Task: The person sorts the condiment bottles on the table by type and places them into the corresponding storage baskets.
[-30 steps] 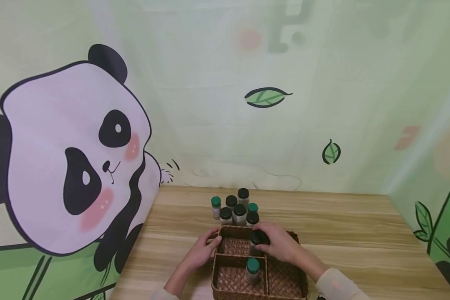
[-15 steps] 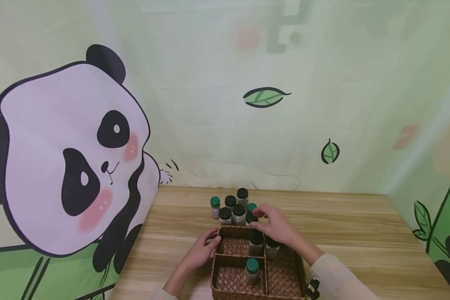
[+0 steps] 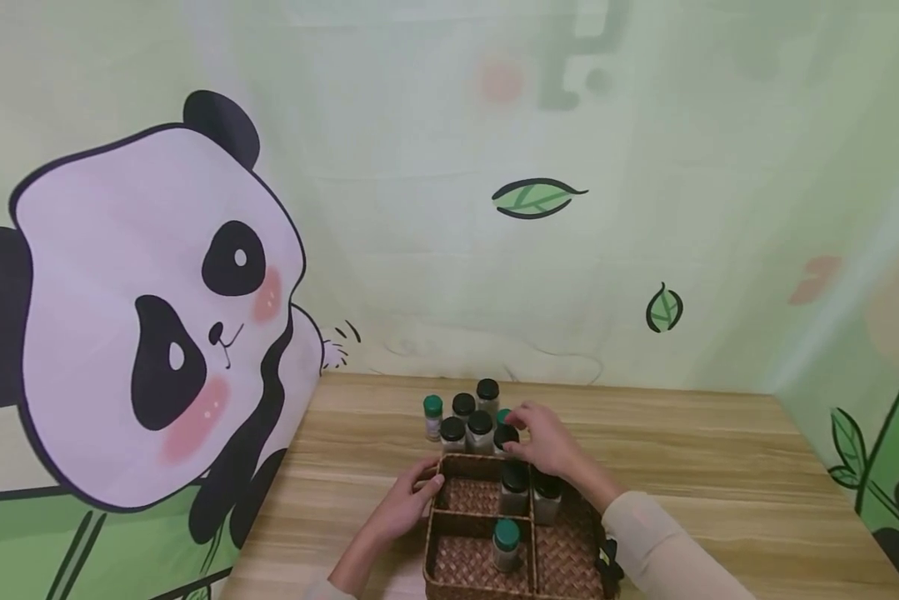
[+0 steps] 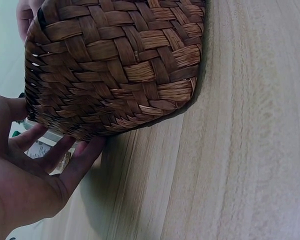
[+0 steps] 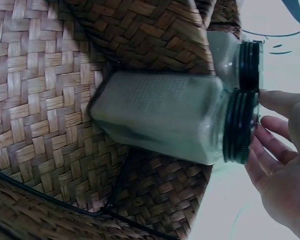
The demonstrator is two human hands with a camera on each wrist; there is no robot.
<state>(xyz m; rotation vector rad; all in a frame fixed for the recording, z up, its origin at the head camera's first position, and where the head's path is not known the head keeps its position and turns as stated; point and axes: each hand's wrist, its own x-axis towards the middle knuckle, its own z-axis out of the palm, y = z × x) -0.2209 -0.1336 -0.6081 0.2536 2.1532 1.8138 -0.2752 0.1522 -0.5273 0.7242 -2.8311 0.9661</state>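
Observation:
In the head view, a brown woven basket with dividers stands at the table's front. My left hand grips its back left corner, thumb over the rim, fingers along the outer wall. Inside stand a black-lidded jar in the back left compartment, another black-lidded jar in the right one and a green-capped jar in the front left one. My right hand reaches behind the basket, fingers curled round the lid of a black-lidded jar still among the others; fingertip contact is partly hidden.
Several black-lidded jars cluster behind the basket. A green-capped jar stands at their left, and another green cap shows beside my right fingers. A panda-printed cloth hangs behind the wooden table.
My right hand has moved from above the basket to a jar behind it, revealing the black-lidded jar in the right compartment. My left hand stays on the basket corner.

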